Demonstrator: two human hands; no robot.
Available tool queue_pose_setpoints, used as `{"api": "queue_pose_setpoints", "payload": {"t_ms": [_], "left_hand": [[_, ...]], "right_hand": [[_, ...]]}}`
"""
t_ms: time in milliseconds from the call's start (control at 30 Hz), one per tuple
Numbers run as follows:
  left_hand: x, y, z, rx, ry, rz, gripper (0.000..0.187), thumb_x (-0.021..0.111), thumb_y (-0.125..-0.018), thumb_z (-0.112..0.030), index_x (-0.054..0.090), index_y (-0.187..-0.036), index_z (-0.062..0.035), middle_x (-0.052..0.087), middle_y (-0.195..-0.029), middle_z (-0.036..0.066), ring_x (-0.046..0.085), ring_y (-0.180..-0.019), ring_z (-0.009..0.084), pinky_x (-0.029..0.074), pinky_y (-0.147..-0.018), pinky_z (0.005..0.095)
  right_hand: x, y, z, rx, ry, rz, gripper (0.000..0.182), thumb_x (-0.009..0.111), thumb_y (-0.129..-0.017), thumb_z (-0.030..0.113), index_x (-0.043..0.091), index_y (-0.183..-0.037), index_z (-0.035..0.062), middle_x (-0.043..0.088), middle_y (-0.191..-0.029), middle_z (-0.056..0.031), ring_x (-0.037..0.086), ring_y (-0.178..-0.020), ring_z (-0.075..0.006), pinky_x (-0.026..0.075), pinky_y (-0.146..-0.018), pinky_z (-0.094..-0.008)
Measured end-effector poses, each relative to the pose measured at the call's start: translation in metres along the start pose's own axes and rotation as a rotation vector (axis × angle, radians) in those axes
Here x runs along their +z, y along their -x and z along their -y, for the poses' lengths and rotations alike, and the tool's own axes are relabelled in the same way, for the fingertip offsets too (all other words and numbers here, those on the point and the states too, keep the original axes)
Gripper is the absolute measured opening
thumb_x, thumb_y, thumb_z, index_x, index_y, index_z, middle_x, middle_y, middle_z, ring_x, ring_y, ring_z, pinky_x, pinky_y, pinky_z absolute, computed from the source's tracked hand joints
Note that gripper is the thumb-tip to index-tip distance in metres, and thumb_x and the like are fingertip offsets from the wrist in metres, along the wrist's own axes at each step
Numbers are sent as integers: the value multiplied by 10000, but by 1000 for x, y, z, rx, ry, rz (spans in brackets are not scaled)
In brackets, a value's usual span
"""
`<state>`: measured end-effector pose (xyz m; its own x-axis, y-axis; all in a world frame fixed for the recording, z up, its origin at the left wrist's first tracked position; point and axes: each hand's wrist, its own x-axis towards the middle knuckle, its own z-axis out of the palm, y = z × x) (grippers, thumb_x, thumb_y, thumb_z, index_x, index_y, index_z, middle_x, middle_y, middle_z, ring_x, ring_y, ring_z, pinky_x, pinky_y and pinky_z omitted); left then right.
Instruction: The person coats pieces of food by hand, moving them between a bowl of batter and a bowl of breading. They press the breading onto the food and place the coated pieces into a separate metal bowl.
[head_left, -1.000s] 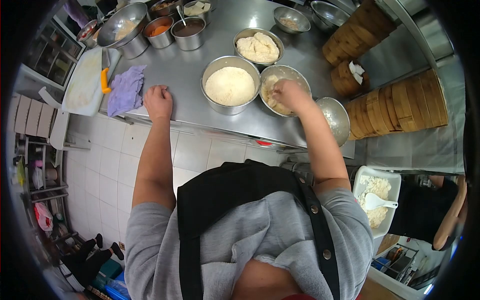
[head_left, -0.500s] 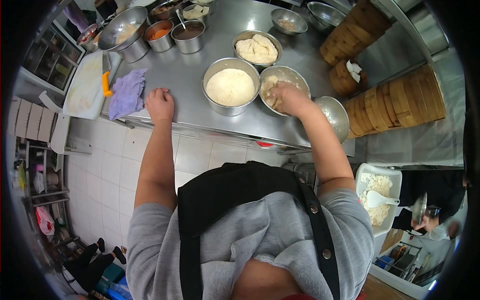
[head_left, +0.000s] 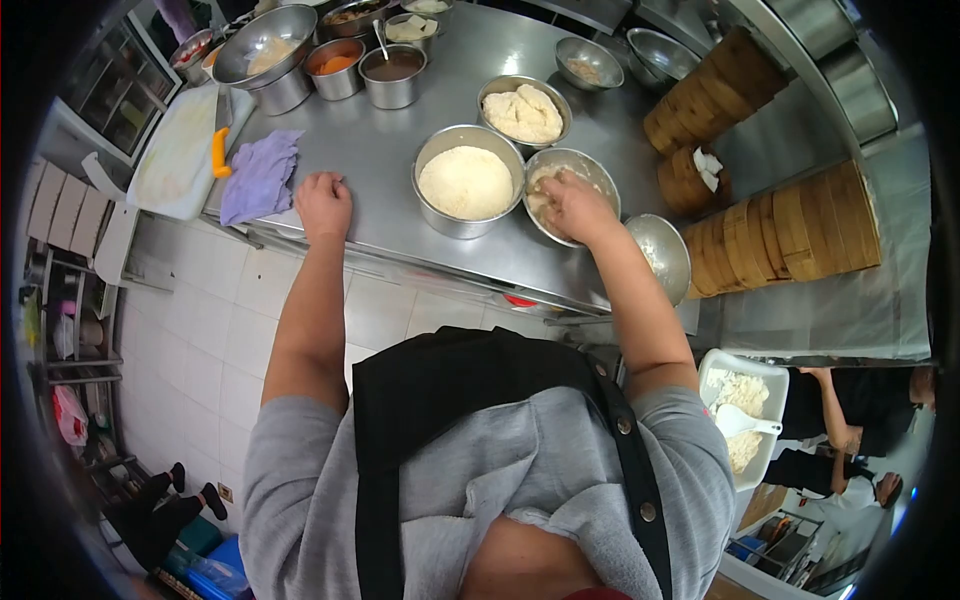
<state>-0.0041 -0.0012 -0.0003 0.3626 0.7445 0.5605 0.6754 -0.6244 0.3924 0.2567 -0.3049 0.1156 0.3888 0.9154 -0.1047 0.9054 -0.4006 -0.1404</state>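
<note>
Loose, my left hand likely braces me on the bench; my right hand, grip unclear, sits in the bowl, pot at nine o'clock.

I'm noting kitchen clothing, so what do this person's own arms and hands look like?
The left hand and right hand are ungloved, with no watch visible. Short, loose grey sleeves leave the forearms bare. Near the right sleeve runs a black apron strap with round metal studs.
</note>
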Motion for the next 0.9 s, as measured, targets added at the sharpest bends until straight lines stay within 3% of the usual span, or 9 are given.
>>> {"api": "queue_pose_setpoints", "payload": {"t_ms": [333,533,733,900], "left_hand": [[1,1,0,-40,19,37,108,592,-788,-139,661,-870,-132,607,-998,57,537,-989,291,400,-900,424],[3,2,1,-32,15,13,105,588,-794,-142,659,-870,-131,602,-984,57,538,-986,288,403,-898,424],[3,1,0,-40,4,17,101,586,-797,-146,659,-865,-135,602,-966,54,542,-977,288,406,-895,424],[3,1,0,-38,6,13,101,585,-797,-146,660,-864,-139,604,-971,53,543,-979,289,409,-889,426]], "right_hand": [[4,-18,11,114,85,90,489,721,-737,192,599,-1210,201,561,-1173,-131,568,-1098,-306,469,-919,-412],[22,-20,-34,207,-453,-207,501,708,-738,91,570,-1220,97,635,-1072,-176,608,-1022,-328,470,-895,-380],[-5,-17,-41,345,-603,-184,388,685,-730,36,541,-1090,41,636,-974,-145,612,-898,-252,467,-835,-319],[-26,-18,-66,209,-816,-305,368,660,-740,12,532,-1085,37,615,-929,-88,573,-838,-164,472,-749,-291]]}}
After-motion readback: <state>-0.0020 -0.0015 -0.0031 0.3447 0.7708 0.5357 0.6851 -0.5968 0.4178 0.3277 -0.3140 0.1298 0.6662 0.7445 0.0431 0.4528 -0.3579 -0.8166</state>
